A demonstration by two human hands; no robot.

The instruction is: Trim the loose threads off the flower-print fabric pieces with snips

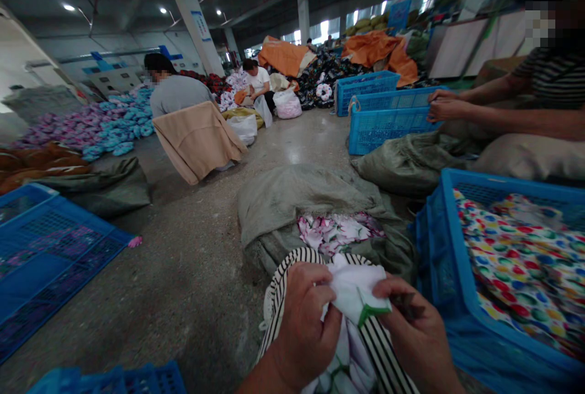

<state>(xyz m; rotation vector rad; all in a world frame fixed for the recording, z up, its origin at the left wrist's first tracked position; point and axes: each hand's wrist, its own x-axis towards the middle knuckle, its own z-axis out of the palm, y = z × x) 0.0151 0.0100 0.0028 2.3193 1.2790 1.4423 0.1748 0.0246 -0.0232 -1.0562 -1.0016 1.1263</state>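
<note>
1. Concrete factory floor [183,296] is occupied by a blue plastic crate [434,260] filled with printed fabric [516,266]
2. Striped white garment [351,287] is held just left of the crate, above a grey woven sack [292,199]
3. Garment is pinched by left hand [304,321] and right hand [414,327]

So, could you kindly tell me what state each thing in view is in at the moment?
Left hand: gripping the white cloth.
Right hand: holding the white cloth's other side.
White cloth: bunched, green edge showing.
Striped cloth: hanging below the hands.
Grey sack: open, floral cloth showing inside.
Blue crate: filled with dotted cloth.
Orange tarps: draped over heaped goods.
</note>
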